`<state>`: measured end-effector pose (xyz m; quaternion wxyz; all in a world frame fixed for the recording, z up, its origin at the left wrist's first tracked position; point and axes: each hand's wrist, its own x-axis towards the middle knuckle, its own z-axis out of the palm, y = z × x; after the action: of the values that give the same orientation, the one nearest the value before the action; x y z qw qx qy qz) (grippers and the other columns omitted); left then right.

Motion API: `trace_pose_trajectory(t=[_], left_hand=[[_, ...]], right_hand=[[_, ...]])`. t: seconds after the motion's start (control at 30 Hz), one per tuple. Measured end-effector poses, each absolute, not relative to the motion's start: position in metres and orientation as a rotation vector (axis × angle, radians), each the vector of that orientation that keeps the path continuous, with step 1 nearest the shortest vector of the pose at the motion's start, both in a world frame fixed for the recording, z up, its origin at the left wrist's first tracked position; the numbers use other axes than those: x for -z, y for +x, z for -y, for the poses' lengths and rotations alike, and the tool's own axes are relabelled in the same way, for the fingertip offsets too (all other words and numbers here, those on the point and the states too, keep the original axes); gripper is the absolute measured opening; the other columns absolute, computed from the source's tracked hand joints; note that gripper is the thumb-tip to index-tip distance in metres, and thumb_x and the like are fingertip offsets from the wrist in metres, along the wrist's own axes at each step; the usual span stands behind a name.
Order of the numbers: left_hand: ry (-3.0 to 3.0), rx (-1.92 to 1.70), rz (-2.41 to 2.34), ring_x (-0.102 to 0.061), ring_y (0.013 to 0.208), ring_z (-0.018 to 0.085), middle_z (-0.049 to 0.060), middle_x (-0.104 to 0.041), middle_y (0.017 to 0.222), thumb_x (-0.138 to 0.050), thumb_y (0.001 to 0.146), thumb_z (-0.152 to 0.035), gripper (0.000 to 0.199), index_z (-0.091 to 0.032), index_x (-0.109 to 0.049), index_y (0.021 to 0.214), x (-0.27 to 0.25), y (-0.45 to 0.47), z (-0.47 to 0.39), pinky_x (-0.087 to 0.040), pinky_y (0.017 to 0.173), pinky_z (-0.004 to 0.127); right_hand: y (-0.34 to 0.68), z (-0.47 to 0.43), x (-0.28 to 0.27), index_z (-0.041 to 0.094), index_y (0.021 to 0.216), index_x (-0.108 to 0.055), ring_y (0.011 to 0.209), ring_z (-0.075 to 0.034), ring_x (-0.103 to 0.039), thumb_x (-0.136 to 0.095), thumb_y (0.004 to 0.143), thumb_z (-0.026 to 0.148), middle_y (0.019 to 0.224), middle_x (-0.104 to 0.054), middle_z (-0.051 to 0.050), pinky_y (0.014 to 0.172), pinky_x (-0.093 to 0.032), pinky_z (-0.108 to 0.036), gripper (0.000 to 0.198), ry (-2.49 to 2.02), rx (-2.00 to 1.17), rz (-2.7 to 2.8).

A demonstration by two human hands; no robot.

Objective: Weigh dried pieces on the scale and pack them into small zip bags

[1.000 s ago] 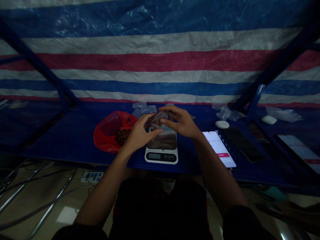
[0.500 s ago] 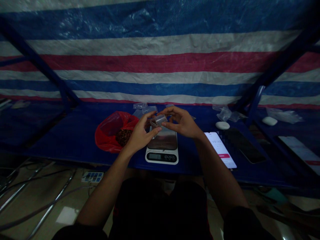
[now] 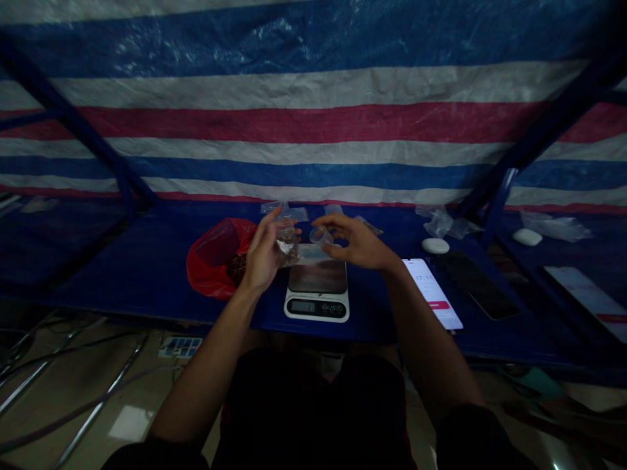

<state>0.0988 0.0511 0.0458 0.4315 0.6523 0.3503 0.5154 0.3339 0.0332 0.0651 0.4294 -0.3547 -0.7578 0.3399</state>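
Observation:
My left hand (image 3: 265, 253) is closed round a small clear plastic bag (image 3: 288, 243) that has brown bits in its bottom. In my right hand (image 3: 355, 241), between thumb and fingers, is a small clear plastic cup (image 3: 321, 235), tilted and apart from the bag. Both hands are above the far part of a white digital kitchen scale (image 3: 318, 307) with a metal plate; its display digits are too small to read. Left of the scale lies an open red plastic bag (image 3: 208, 271), holding a heap of dark brown pieces (image 3: 236, 266) partly hidden behind my left hand.
Clear plastic bags (image 3: 294, 213) lie behind the scale, and more (image 3: 441, 223) at the right. A lit phone (image 3: 431, 294), a dark phone (image 3: 482, 287) and a white oval case (image 3: 435, 246) rest on the blue table (image 3: 137, 267). A striped tarp (image 3: 313, 124) hangs behind.
My hands have moved apart. My left hand has turned upright and shifted left with the small bag; the cup stays in my right hand and now tilts differently.

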Motion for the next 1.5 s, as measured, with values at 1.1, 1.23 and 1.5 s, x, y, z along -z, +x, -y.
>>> trace_pose_trajectory(t=[1.1, 1.23, 1.5], left_hand=[[2.647, -0.980, -1.087, -0.064, 0.124, 0.031, 0.013, -0.072, 0.128, -0.061, 0.099, -0.041, 0.038, -0.019, -0.077, 0.126, -0.097, 0.068, -0.101, -0.048, 0.112, 0.047], [2.466, -0.758, -1.286, -0.073, 0.086, 0.026, 0.006, -0.080, 0.094, -0.063, 0.095, -0.046, 0.029, -0.024, -0.081, 0.097, -0.112, 0.016, -0.073, -0.059, 0.088, 0.039], [2.484, -0.274, -1.193, -0.077, 0.096, 0.031, 0.011, -0.080, 0.113, -0.075, 0.066, -0.027, 0.040, -0.027, -0.083, 0.106, -0.057, -0.012, -0.081, -0.063, 0.087, 0.039]], right_hand=[[0.331, -0.037, -0.061, 0.019, 0.106, -0.077, 0.093, -0.024, -0.071, -0.073, 0.093, 0.048, 0.101, -0.078, -0.007, 0.084, -0.054, -0.038, 0.032, -1.123, -0.740, 1.965], [0.331, -0.040, -0.058, 0.018, 0.103, -0.076, 0.091, -0.023, -0.070, -0.070, 0.095, 0.043, 0.099, -0.078, -0.007, 0.082, -0.053, -0.037, 0.027, -1.146, -0.678, 1.916], [0.328, -0.039, -0.057, 0.017, 0.099, -0.077, 0.081, -0.019, -0.064, -0.066, 0.096, 0.038, 0.093, -0.077, -0.006, 0.078, -0.050, -0.033, 0.024, -1.142, -0.646, 1.887]])
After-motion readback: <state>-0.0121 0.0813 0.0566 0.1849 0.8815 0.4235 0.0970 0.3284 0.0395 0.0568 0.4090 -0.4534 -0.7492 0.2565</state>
